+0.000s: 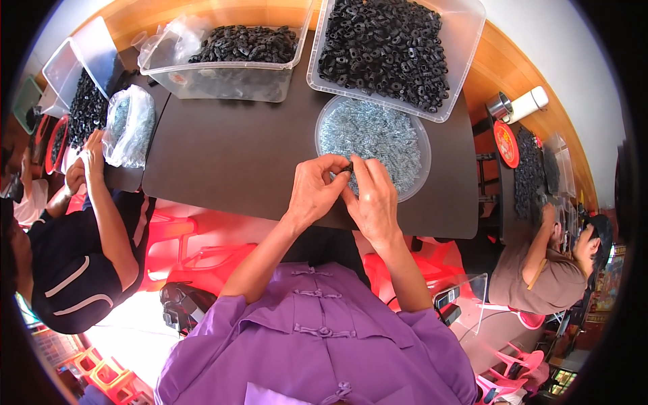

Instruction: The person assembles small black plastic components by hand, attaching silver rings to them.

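Note:
Between my two hands is a small black part (348, 167), mostly covered by fingers. My left hand (314, 187) pinches it with thumb and forefinger. From the other side my right hand (372, 202) closes its fingertips on the same part. Both hands are over the near left rim of a round, shallow clear tub (426, 156), which is filled with small silvery pieces (368, 135). Just behind the tub, a large clear bin (467, 50) holds a heap of small black plastic parts (385, 54). Whether a silvery piece is also in my fingers, I cannot tell.
A second clear bin (229, 84) with black parts and a plastic bag stands at the back of the brown table (223, 145). Left, a person (81, 256) works beside a bag of silvery pieces (129, 128). Another person (540, 270) works at right. Red stools (209, 263) stand below.

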Demonstrator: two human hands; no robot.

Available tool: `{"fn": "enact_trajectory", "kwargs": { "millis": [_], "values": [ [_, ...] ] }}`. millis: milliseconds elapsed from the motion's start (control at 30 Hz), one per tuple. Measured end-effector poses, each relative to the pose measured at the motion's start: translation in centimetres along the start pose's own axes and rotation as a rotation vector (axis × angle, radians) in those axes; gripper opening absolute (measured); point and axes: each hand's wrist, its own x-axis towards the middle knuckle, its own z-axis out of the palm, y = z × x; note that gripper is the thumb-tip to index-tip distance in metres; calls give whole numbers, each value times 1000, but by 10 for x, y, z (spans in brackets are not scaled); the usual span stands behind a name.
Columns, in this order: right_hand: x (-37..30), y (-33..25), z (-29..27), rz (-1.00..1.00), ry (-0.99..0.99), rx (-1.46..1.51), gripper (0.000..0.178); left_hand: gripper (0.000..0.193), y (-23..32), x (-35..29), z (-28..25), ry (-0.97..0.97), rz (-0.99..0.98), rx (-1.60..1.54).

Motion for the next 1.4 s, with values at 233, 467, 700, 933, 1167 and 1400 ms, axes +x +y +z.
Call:
{"fn": "enact_trajectory", "kwargs": {
  "millis": [233, 467, 700, 933, 1167, 1400],
  "values": [
    [-1, 5, 1, -51, 54, -44, 42, 24, 4, -2, 2, -4, -67, -39],
    [1, 0, 1, -79, 11, -104, 40, 19, 0, -2, -3, -79, -120, -147],
    [0, 1, 6, -131, -39, -143, 29, 18, -10, -2, -5, -83, -158, -240],
    [-4, 3, 8, -100, 20, -105, 33, 16, -5, -2, -9, -102, -191, -222],
    [-9, -2, -11, 17, 312, 41, 51, 11, 61, 60, -76, 392, 273, 84],
    [-40, 23, -22, 194, 429, 84, 30, 51, 76, 137, -127, 603, 507, 592]
  ]
}}
